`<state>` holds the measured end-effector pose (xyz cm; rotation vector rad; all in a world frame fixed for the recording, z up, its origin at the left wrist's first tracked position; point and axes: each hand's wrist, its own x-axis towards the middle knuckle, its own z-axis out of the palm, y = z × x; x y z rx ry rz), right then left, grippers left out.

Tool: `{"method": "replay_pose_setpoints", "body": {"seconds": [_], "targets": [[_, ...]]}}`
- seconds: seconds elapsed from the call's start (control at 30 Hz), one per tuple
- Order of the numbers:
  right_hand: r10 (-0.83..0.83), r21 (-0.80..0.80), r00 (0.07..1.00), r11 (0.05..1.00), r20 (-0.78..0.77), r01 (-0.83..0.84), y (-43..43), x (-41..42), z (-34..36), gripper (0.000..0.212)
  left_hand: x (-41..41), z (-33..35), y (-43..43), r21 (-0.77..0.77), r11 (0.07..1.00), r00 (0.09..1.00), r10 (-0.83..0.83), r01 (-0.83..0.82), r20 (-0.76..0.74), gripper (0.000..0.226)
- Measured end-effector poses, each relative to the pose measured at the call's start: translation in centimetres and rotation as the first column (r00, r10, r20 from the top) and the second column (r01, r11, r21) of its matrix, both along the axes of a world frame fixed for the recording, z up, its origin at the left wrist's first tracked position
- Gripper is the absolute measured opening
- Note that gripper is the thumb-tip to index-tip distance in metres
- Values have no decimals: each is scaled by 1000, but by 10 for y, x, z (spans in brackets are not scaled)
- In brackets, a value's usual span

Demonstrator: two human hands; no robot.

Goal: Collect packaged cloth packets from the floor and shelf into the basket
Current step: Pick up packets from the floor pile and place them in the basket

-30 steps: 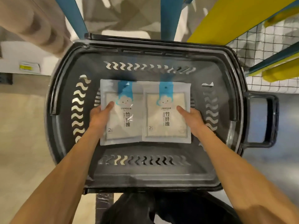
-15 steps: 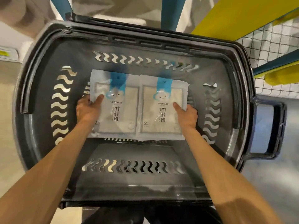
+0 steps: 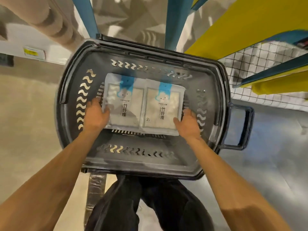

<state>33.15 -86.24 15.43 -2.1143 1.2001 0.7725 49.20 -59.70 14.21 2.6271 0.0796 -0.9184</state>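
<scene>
Two white cloth packets with blue labels lie flat side by side on the floor of the black basket (image 3: 71,90). My left hand (image 3: 95,115) is at the left edge of the left packet (image 3: 124,104), its thumb resting on the edge and its fingers loose beside the packet. At the lower right corner of the right packet (image 3: 164,107) is my right hand (image 3: 188,122), thumb touching that corner, fingers relaxed just outside the packet's right edge. Neither hand grips a packet.
The basket stands on the floor in front of my knees (image 3: 146,202), with its handle (image 3: 245,129) sticking out to the right. Blue shelf posts (image 3: 173,22) rise behind it. A yellow beam (image 3: 241,25) and wire mesh shelf (image 3: 260,64) are at right.
Both packets went down onto the basket floor. My fingers have come out from under their edges and now lie beside them. The view pulled back from the basket.
</scene>
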Motion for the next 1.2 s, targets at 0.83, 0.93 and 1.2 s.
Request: {"method": "replay_pose_setpoints", "body": {"seconds": [0.83,0.93,1.2], "targets": [[959,-348,248,282,141,-894,170,99,520,53,-106,527,146,251,954,878,24,-163,477,37],[979,-381,128,182,161,-907,215,112,548,50,-119,558,188,281,920,855,99,-273,509,40],[983,-403,-115,-47,145,-914,353,145,602,54,-154,618,312,287,831,791,264,-477,552,44]]}}
